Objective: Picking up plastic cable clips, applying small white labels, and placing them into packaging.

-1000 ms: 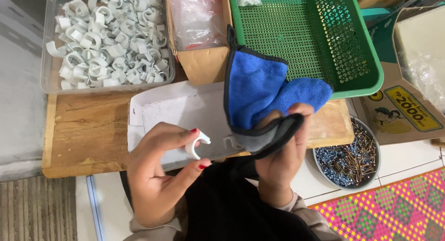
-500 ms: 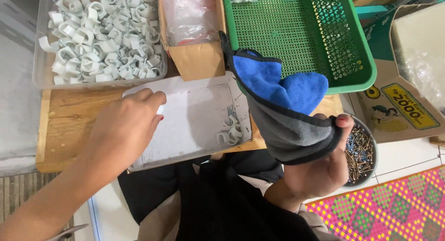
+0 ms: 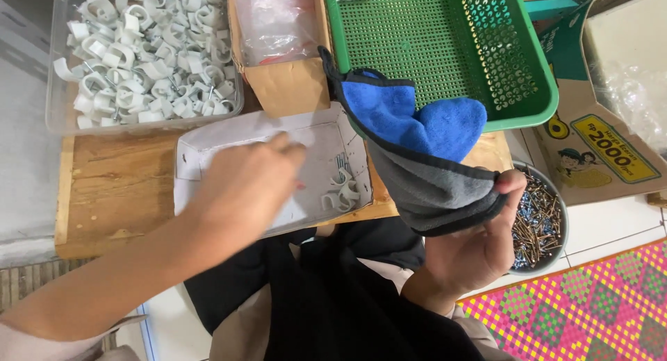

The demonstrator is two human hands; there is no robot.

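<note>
A: Biggest first. Wooden board (image 3: 118,187) across the near-left, green perforated basket (image 3: 445,48) far right, its edge overhanging. Clear tub of white cable clips (image 3: 142,52) far left, brown carton (image 3: 285,83) between tub and basket.

B: And the work area?

A: Shallow white paper tray (image 3: 326,135) on the board. Blue-and-grey cloth (image 3: 424,152) hangs just right of it, upper end draped against the basket rim.

B: Hands?

A: Left hand (image 3: 243,187) is over the tray, palm down, fingers loosely spread, holding nothing that shows; can't tell if the tips touch the paper. Right hand (image 3: 472,243) pinches the cloth's lower grey edge between thumb and fingers, closed on it.

B: Small stuff?

A: Round bowl of nails (image 3: 538,218) just right of the right hand, partly behind it. A few loose white clips (image 3: 340,191) in the tray's near-right corner.

B: Risks?

A: My read: the tray is flimsy and overhangs the board's near edge, so a push from the left hand could tip clips off. The hanging cloth could snag the bowl and scatter nails.
</note>
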